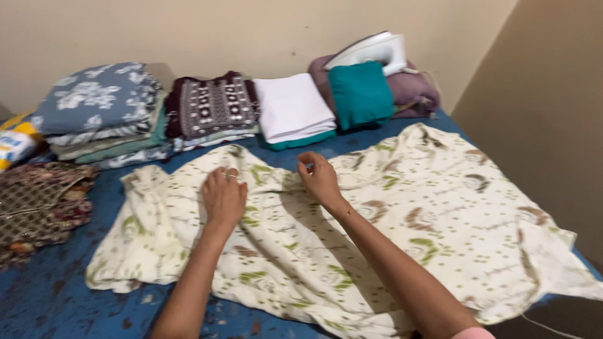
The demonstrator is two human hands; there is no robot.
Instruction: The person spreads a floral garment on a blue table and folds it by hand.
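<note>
Pressing left hand [223,196] flat on cream cloth [402,220] | right hand [320,179] pinching its fold

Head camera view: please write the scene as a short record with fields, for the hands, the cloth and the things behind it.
left hand: flat on the cream printed cloth, palm down
right hand: on the same cloth, fingers bent at a fold
cloth: spread out, wrinkled, on the blue surface
behind: folded stacks along the wall, blue floral pile, dark patterned piece, white pile
iron: white, resting on a teal cloth
far left: brown patterned fabric
</note>
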